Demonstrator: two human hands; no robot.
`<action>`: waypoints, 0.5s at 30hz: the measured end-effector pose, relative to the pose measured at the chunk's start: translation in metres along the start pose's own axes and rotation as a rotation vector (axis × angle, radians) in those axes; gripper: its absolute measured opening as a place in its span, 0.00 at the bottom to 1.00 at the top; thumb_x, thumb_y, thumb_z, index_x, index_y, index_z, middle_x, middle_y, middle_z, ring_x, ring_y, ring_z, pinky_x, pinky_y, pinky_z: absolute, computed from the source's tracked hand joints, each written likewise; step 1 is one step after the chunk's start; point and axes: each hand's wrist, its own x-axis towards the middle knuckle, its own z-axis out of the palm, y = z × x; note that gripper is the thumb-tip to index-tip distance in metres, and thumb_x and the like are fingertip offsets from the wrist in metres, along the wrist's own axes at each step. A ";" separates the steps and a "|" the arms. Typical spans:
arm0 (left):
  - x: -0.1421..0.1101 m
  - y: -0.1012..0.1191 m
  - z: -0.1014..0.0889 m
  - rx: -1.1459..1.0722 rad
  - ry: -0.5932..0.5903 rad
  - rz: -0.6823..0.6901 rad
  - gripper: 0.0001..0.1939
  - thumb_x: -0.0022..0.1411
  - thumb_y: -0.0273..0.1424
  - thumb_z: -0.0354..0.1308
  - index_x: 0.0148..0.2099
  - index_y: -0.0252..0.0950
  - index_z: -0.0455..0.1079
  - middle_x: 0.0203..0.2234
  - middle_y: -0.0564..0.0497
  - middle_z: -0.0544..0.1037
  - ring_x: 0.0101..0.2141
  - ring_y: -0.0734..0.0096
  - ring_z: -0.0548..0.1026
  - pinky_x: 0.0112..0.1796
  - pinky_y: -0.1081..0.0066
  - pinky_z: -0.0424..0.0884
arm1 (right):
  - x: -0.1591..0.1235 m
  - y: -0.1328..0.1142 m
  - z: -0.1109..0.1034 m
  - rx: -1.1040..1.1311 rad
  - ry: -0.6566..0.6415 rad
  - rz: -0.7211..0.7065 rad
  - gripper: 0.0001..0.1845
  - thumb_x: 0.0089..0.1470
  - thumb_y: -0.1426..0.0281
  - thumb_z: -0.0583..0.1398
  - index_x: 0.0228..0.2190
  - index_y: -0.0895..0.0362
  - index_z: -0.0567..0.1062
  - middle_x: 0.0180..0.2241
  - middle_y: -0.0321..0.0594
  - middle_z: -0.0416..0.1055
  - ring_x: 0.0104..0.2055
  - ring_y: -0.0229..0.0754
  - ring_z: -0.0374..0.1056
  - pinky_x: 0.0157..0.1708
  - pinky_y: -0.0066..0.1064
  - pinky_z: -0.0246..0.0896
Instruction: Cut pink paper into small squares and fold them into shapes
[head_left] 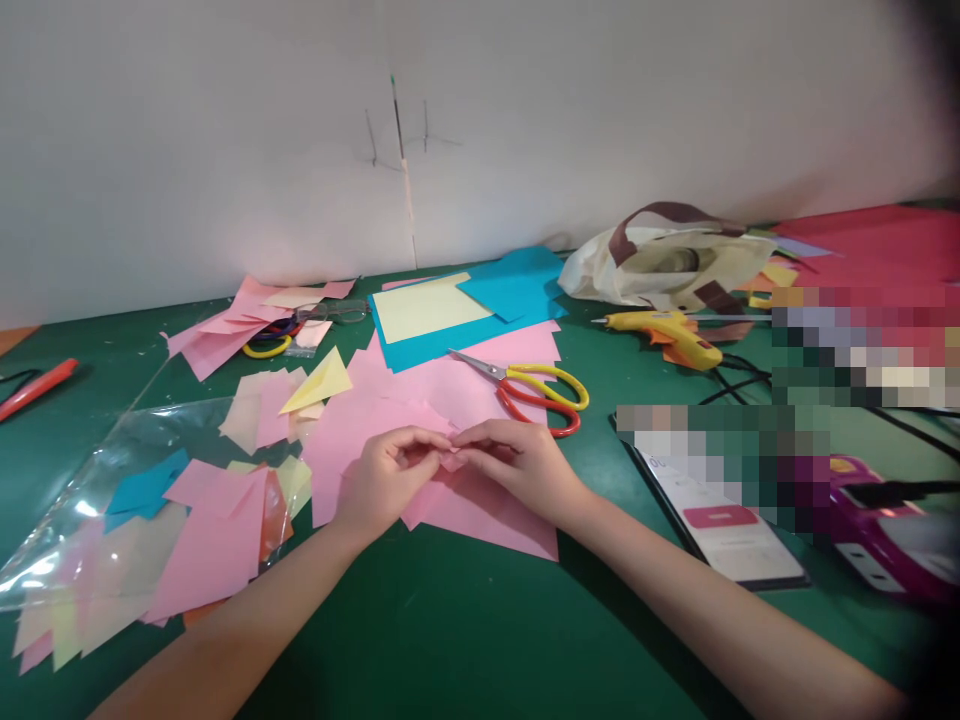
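Observation:
A small piece of pink paper (450,459) is pinched between the fingertips of both hands; its exact shape is mostly covered. My left hand (394,475) grips it from the left, thumb and fingers closed. From the other side my right hand (525,468) holds it the same way. Beneath the hands lie larger pink paper sheets (495,520). Just beyond my right hand rest scissors (517,378) with one yellow and one red handle, blades slightly parted. Blue sheets (517,280) and a pale yellow sheet (420,308) lie farther back.
Paper scraps (225,520) and a clear plastic bag (112,470) spread at left. A yellow glue gun (667,335), phone (720,520), purple power strip (877,530) and cords occupy the right. A cloth bag (660,255) stands against the white wall (225,130).

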 end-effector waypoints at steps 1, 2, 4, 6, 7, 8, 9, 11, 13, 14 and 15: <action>0.000 0.001 0.000 -0.004 -0.003 -0.005 0.03 0.51 0.26 0.59 0.29 0.37 0.74 0.28 0.50 0.81 0.33 0.67 0.78 0.38 0.66 0.77 | 0.000 -0.001 0.000 0.023 -0.002 0.020 0.07 0.52 0.66 0.60 0.33 0.51 0.78 0.33 0.38 0.78 0.35 0.42 0.73 0.38 0.35 0.68; 0.000 0.001 0.000 -0.009 -0.005 -0.008 0.03 0.51 0.25 0.59 0.29 0.37 0.74 0.28 0.50 0.80 0.33 0.67 0.78 0.38 0.66 0.77 | 0.000 -0.002 0.000 0.046 -0.001 0.044 0.07 0.51 0.65 0.61 0.32 0.51 0.78 0.33 0.38 0.78 0.35 0.42 0.74 0.38 0.35 0.69; -0.001 0.002 0.000 -0.018 -0.008 -0.011 0.04 0.51 0.24 0.59 0.29 0.37 0.74 0.27 0.51 0.80 0.32 0.68 0.78 0.37 0.66 0.77 | 0.000 -0.003 0.001 0.080 0.004 0.093 0.07 0.50 0.64 0.62 0.31 0.52 0.78 0.33 0.39 0.78 0.36 0.42 0.74 0.37 0.35 0.69; -0.001 0.002 0.000 -0.023 -0.007 -0.013 0.04 0.52 0.25 0.59 0.29 0.37 0.74 0.28 0.50 0.80 0.32 0.68 0.79 0.38 0.66 0.77 | 0.001 -0.003 0.001 0.103 0.007 0.127 0.06 0.48 0.65 0.63 0.30 0.53 0.78 0.33 0.39 0.78 0.36 0.42 0.73 0.38 0.35 0.68; -0.001 0.002 0.000 -0.027 -0.006 -0.015 0.03 0.52 0.25 0.59 0.30 0.37 0.74 0.29 0.50 0.81 0.33 0.68 0.79 0.39 0.65 0.77 | 0.001 -0.003 0.001 0.111 0.009 0.135 0.05 0.48 0.66 0.63 0.30 0.53 0.78 0.32 0.39 0.78 0.36 0.42 0.73 0.38 0.35 0.68; -0.001 0.001 0.001 -0.032 -0.004 -0.019 0.04 0.52 0.26 0.59 0.31 0.37 0.74 0.30 0.49 0.81 0.34 0.67 0.79 0.40 0.65 0.76 | 0.002 -0.003 0.001 0.116 0.009 0.136 0.04 0.49 0.67 0.63 0.29 0.54 0.77 0.32 0.39 0.78 0.35 0.42 0.73 0.38 0.35 0.68; -0.001 0.001 0.001 -0.039 -0.005 -0.025 0.05 0.52 0.27 0.60 0.34 0.37 0.75 0.32 0.48 0.81 0.35 0.67 0.79 0.41 0.64 0.76 | 0.002 -0.003 0.002 0.119 0.011 0.132 0.04 0.49 0.68 0.63 0.29 0.54 0.77 0.32 0.38 0.78 0.35 0.41 0.73 0.38 0.35 0.67; -0.001 0.001 0.001 -0.059 -0.007 -0.039 0.08 0.52 0.28 0.61 0.38 0.36 0.74 0.35 0.47 0.80 0.37 0.66 0.78 0.42 0.64 0.76 | 0.002 -0.002 0.003 0.115 0.020 0.113 0.02 0.49 0.70 0.62 0.29 0.54 0.77 0.31 0.38 0.78 0.34 0.41 0.73 0.38 0.35 0.67; -0.001 0.002 0.001 -0.083 -0.013 -0.054 0.13 0.51 0.29 0.63 0.41 0.35 0.73 0.36 0.46 0.80 0.38 0.65 0.78 0.43 0.65 0.76 | 0.002 -0.003 0.004 0.100 0.035 0.080 0.03 0.49 0.72 0.62 0.29 0.54 0.77 0.31 0.38 0.77 0.35 0.40 0.73 0.38 0.34 0.67; -0.001 0.003 0.001 -0.099 -0.017 -0.067 0.15 0.50 0.29 0.63 0.43 0.35 0.72 0.35 0.47 0.80 0.38 0.65 0.78 0.42 0.65 0.76 | 0.002 -0.003 0.004 0.089 0.044 0.059 0.03 0.49 0.73 0.62 0.29 0.54 0.76 0.31 0.38 0.77 0.35 0.40 0.73 0.38 0.34 0.67; -0.001 0.004 0.000 -0.119 -0.020 -0.086 0.17 0.50 0.30 0.64 0.44 0.34 0.71 0.34 0.47 0.80 0.36 0.65 0.78 0.41 0.65 0.76 | 0.001 -0.003 0.005 0.078 0.048 0.038 0.04 0.50 0.73 0.61 0.29 0.54 0.76 0.32 0.38 0.77 0.34 0.40 0.73 0.38 0.34 0.67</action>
